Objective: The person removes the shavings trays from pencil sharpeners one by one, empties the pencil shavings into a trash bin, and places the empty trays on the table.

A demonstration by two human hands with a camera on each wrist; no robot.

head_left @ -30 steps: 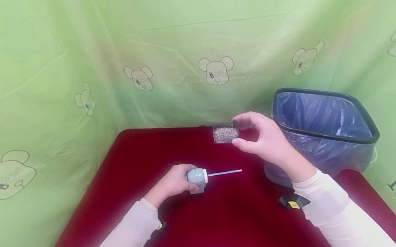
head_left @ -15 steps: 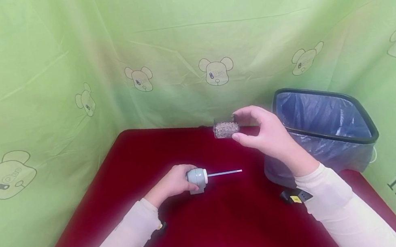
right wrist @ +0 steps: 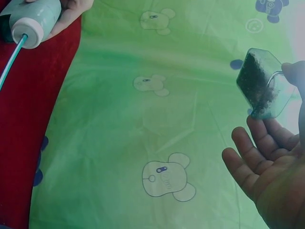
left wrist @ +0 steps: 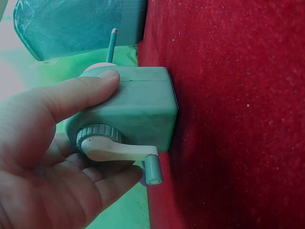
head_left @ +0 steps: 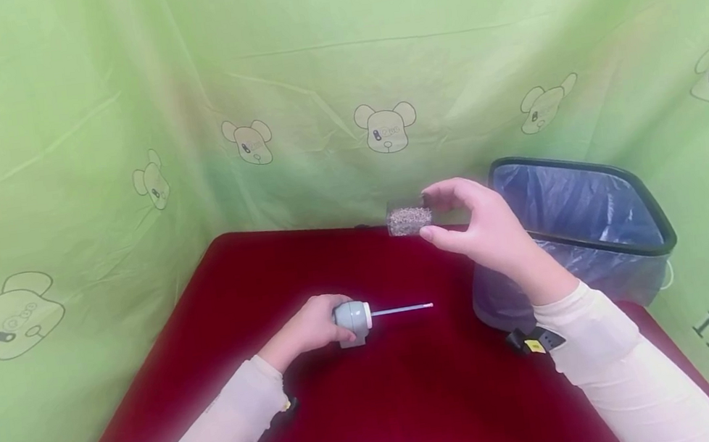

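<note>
My left hand (head_left: 314,324) grips a grey-green crank pencil sharpener (left wrist: 138,100) close over the red tabletop. Its white crank arm (left wrist: 119,150) faces the left wrist camera, and a pencil (head_left: 400,310) sticks out of the white front, pointing right in the head view. Raised above the back of the table, my right hand (head_left: 483,224) pinches a clear shavings drawer (head_left: 410,219) between thumb and fingers. Dark and pale pencil shavings fill part of it, seen through its wall in the right wrist view, where the drawer (right wrist: 262,83) appears tilted.
A waste bin (head_left: 620,245) with a black rim and bluish plastic liner stands right of the table, close to my right forearm. The red table (head_left: 256,276) ends at the back against a green curtain (head_left: 311,73) printed with bear heads.
My right hand has lifted the shavings drawer higher and shifted it slightly right. The left hand, sharpener and pencil stay where they were.
</note>
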